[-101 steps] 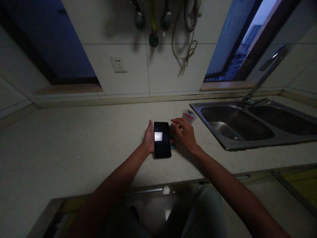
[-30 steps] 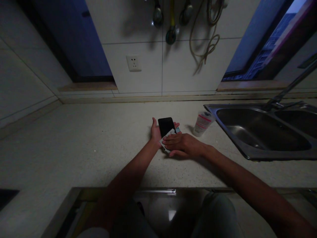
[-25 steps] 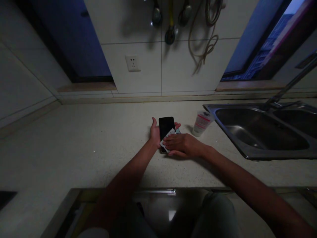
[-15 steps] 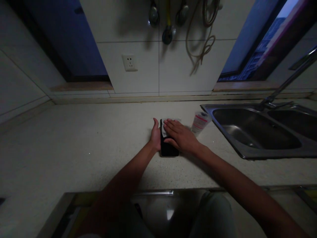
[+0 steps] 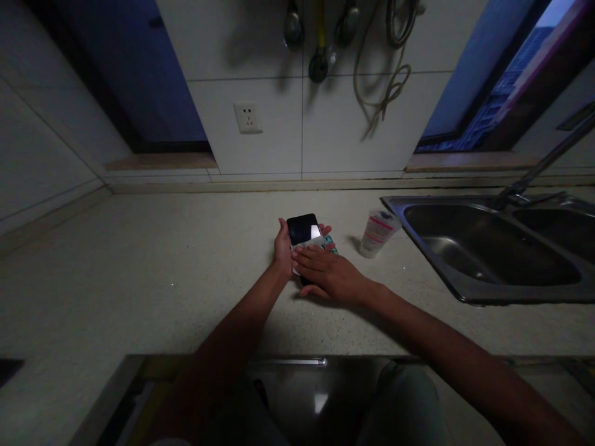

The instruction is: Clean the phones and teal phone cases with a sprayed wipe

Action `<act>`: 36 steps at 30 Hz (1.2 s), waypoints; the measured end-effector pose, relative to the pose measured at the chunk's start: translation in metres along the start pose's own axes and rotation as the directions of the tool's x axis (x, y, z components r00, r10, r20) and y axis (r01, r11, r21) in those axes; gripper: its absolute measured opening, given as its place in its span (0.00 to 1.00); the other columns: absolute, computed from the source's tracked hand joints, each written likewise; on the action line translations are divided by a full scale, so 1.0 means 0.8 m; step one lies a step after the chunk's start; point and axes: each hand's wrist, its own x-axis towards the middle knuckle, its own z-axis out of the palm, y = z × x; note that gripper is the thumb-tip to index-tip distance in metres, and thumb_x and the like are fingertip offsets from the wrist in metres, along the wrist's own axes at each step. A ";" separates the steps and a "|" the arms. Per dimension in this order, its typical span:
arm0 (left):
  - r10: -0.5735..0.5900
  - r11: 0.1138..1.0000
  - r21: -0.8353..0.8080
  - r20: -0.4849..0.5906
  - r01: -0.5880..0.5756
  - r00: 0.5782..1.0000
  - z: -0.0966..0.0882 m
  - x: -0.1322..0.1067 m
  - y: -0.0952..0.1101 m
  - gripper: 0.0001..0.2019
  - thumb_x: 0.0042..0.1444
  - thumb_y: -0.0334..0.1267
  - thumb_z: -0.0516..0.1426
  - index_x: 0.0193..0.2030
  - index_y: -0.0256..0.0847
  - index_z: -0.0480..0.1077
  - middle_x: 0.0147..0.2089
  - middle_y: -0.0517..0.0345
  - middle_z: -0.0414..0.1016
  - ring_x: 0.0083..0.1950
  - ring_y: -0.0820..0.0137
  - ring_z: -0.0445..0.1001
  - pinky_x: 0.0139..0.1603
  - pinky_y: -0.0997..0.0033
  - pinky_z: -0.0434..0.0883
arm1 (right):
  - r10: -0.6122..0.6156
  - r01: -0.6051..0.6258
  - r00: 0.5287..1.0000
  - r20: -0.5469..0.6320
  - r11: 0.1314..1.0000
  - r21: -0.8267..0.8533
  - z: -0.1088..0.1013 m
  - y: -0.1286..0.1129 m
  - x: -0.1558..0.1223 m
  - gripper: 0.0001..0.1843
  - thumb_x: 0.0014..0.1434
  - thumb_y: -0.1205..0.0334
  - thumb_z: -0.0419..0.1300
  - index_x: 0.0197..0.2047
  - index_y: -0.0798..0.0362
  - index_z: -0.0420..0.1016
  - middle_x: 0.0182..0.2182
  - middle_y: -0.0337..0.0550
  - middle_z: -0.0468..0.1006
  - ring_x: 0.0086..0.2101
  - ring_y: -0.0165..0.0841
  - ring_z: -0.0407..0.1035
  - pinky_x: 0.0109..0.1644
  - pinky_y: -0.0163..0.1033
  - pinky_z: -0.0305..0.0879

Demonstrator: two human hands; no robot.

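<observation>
- The pale speckled stone surface point(image 5: 139, 266) runs wide and bare on the left, with a white wall socket point(image 5: 248, 118) on the tiled wall behind it.
- The left hand point(image 5: 281, 248) cups the left long edge of a black, glossy, rectangular smartphone point(image 5: 302, 229). Its thumb is on the near side and its fingertips show past the phone's right edge, so this grip is closed around the phone and tilts it up off the surface.
- The phone's long axis runs away from the person, leaning a little to the left at the far end. Its upper half is bare and catches a glint of light.
- A small pale wipe point(image 5: 307, 247) lies across the phone's lower half, under the right fingers.
- The right hand point(image 5: 328, 275) comes in from the right and lies flat over the phone's near end, fingers stretched leftward and pressing the wipe on the glass. Its grip is flat and pressing, not pinching.
- Both hands touch the phone, the left at its side and the right on top.
- A bit of teal packet point(image 5: 330, 242) shows just beside the phone's right edge.
- A small white tube with pink print point(image 5: 375, 232) stands tilted near the steel double sink point(image 5: 465, 291).
- Ladles and a looped cord point(image 5: 385, 80) hang above.
</observation>
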 end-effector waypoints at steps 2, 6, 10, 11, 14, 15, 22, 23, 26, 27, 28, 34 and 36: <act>0.063 0.998 0.007 -0.035 -0.062 0.997 0.005 -0.003 0.004 0.45 0.62 0.70 0.41 0.57 0.27 0.73 0.51 0.31 0.80 0.52 0.48 0.80 0.58 0.44 0.72 | -0.086 0.086 0.996 -0.003 0.995 0.039 -0.005 0.000 -0.003 0.26 0.71 0.49 0.56 0.62 0.59 0.74 0.62 0.58 0.73 0.66 0.44 0.64 0.71 0.55 0.60; 0.161 0.987 -0.002 -0.032 -0.161 0.986 0.008 -0.004 0.010 0.41 0.65 0.67 0.41 0.54 0.30 0.75 0.46 0.34 0.81 0.54 0.49 0.79 0.58 0.45 0.73 | -0.187 0.190 0.982 -0.030 0.977 0.094 -0.014 0.002 -0.006 0.19 0.72 0.55 0.54 0.55 0.57 0.78 0.57 0.52 0.79 0.61 0.40 0.70 0.70 0.51 0.63; 0.180 0.983 -0.036 -0.020 -0.181 0.983 0.003 0.001 0.013 0.39 0.65 0.67 0.43 0.54 0.31 0.75 0.47 0.36 0.81 0.56 0.49 0.78 0.59 0.43 0.72 | -0.201 0.205 0.979 -0.047 0.971 0.124 -0.018 0.012 -0.010 0.16 0.72 0.59 0.54 0.54 0.53 0.80 0.54 0.47 0.82 0.59 0.37 0.73 0.68 0.50 0.66; 0.185 0.981 -0.048 -0.026 -0.187 0.982 0.002 0.002 0.013 0.39 0.65 0.67 0.43 0.55 0.31 0.75 0.47 0.36 0.81 0.56 0.49 0.78 0.59 0.43 0.72 | -0.200 0.206 0.978 -0.059 0.970 0.127 -0.018 0.015 -0.012 0.16 0.71 0.60 0.54 0.54 0.52 0.80 0.54 0.46 0.82 0.59 0.37 0.73 0.68 0.50 0.67; 0.226 0.970 -0.077 -0.047 -0.229 0.973 0.001 0.005 0.013 0.39 0.65 0.66 0.42 0.56 0.32 0.74 0.46 0.37 0.82 0.56 0.50 0.78 0.61 0.42 0.71 | -0.190 0.203 0.975 -0.118 0.973 0.109 -0.015 0.028 -0.019 0.16 0.70 0.63 0.56 0.57 0.51 0.78 0.54 0.46 0.82 0.59 0.36 0.73 0.68 0.50 0.67; 0.231 0.969 -0.081 -0.049 -0.235 0.972 0.001 0.006 0.013 0.39 0.65 0.67 0.42 0.57 0.32 0.74 0.46 0.37 0.82 0.56 0.50 0.78 0.62 0.42 0.70 | -0.178 0.192 0.974 -0.137 0.977 0.094 -0.013 0.032 -0.021 0.17 0.70 0.63 0.56 0.59 0.51 0.77 0.55 0.47 0.81 0.60 0.36 0.72 0.68 0.50 0.67; 0.136 0.985 -0.099 -0.042 -0.140 0.990 0.001 0.007 0.008 0.42 0.63 0.70 0.42 0.60 0.32 0.72 0.51 0.37 0.81 0.57 0.50 0.77 0.64 0.45 0.68 | -0.002 0.007 0.995 -0.101 0.999 0.049 -0.009 0.049 -0.028 0.23 0.71 0.57 0.56 0.67 0.51 0.69 0.64 0.50 0.73 0.67 0.40 0.61 0.70 0.54 0.64; 0.118 0.988 -0.096 -0.042 -0.121 0.992 0.002 0.007 0.006 0.43 0.63 0.70 0.42 0.61 0.31 0.72 0.51 0.36 0.81 0.58 0.50 0.77 0.64 0.46 0.68 | 0.015 -0.011 0.996 -0.087 0.999 0.046 -0.009 0.050 -0.028 0.25 0.71 0.56 0.55 0.68 0.52 0.67 0.65 0.51 0.71 0.68 0.41 0.59 0.71 0.56 0.62; 0.038 0.996 -0.075 -0.031 -0.040 0.999 0.008 0.005 0.001 0.45 0.63 0.70 0.40 0.61 0.27 0.71 0.51 0.33 0.80 0.58 0.50 0.77 0.63 0.48 0.69 | 0.067 -0.066 0.996 -0.053 0.997 0.027 -0.006 0.053 -0.027 0.29 0.72 0.53 0.53 0.71 0.55 0.62 0.69 0.55 0.65 0.71 0.43 0.53 0.72 0.59 0.57; 0.013 0.997 -0.072 -0.021 -0.015 1.000 0.010 0.005 -0.002 0.46 0.63 0.70 0.39 0.61 0.26 0.71 0.51 0.32 0.80 0.58 0.50 0.77 0.63 0.49 0.69 | 0.089 -0.088 0.995 -0.047 0.996 0.015 -0.004 0.053 -0.027 0.30 0.72 0.52 0.52 0.72 0.56 0.60 0.69 0.56 0.63 0.71 0.44 0.51 0.73 0.60 0.56; -0.004 0.997 -0.075 -0.010 0.003 1.000 0.012 0.005 -0.004 0.46 0.64 0.69 0.39 0.62 0.25 0.70 0.51 0.32 0.80 0.57 0.50 0.77 0.63 0.50 0.69 | 0.114 -0.114 0.992 -0.046 0.993 0.000 -0.003 0.053 -0.026 0.31 0.72 0.51 0.52 0.73 0.56 0.58 0.70 0.57 0.61 0.72 0.45 0.49 0.73 0.61 0.54; 0.012 0.996 -0.091 0.011 -0.011 1.000 0.020 0.004 -0.015 0.41 0.66 0.66 0.40 0.62 0.30 0.71 0.51 0.37 0.81 0.55 0.52 0.79 0.62 0.52 0.70 | 0.215 -0.219 0.973 -0.081 0.975 -0.042 0.001 0.052 -0.023 0.36 0.73 0.50 0.49 0.77 0.56 0.45 0.73 0.58 0.52 0.74 0.45 0.40 0.75 0.63 0.48; 0.022 0.996 -0.082 0.010 -0.021 1.000 0.021 0.004 -0.016 0.39 0.67 0.65 0.41 0.62 0.31 0.72 0.51 0.38 0.81 0.55 0.53 0.80 0.62 0.52 0.70 | 0.205 -0.209 0.974 -0.097 0.978 -0.028 0.002 0.051 -0.022 0.37 0.73 0.49 0.48 0.77 0.55 0.42 0.74 0.58 0.50 0.74 0.45 0.39 0.75 0.64 0.47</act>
